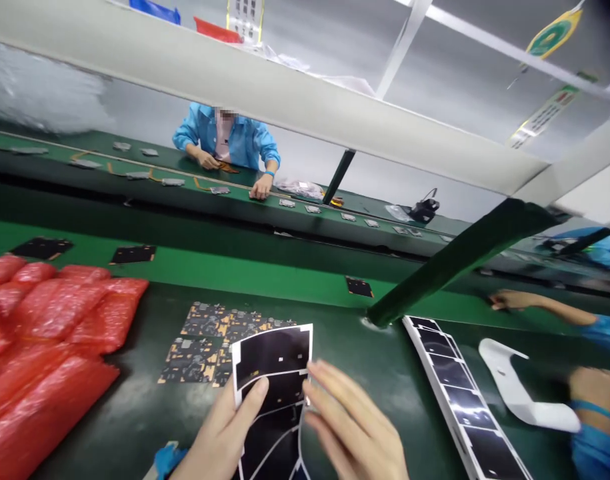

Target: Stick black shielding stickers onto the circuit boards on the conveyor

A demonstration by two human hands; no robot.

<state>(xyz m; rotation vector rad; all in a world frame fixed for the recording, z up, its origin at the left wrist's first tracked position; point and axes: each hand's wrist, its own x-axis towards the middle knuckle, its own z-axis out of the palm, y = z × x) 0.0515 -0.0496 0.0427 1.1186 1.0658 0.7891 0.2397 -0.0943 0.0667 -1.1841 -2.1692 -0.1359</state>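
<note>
My left hand (225, 427) is closed on a white-backed sheet of black stickers (275, 383), its thumb pressed on the front. The sheet is tilted up and curves at its lower end, which leaves the bottom of the picture. At the sheet's right edge is my right hand (355, 423), fingers stretched out and slightly apart, tips at the edge; its thumb is hidden. Behind the sheet lie several bare circuit boards (189, 360), partly covered by it. On the right, a long stack of similar black sticker sheets (452, 370) lies on the dark green table (129, 427).
Red bubble-wrap packs (59, 333) fill the left. Black panels, one here (359, 287), lie on the green belt (265, 277). A green post (459, 260) slants up beside a curled white strip (515, 387). A co-worker (229, 143) sits opposite; another's hand (515, 299) reaches in at right.
</note>
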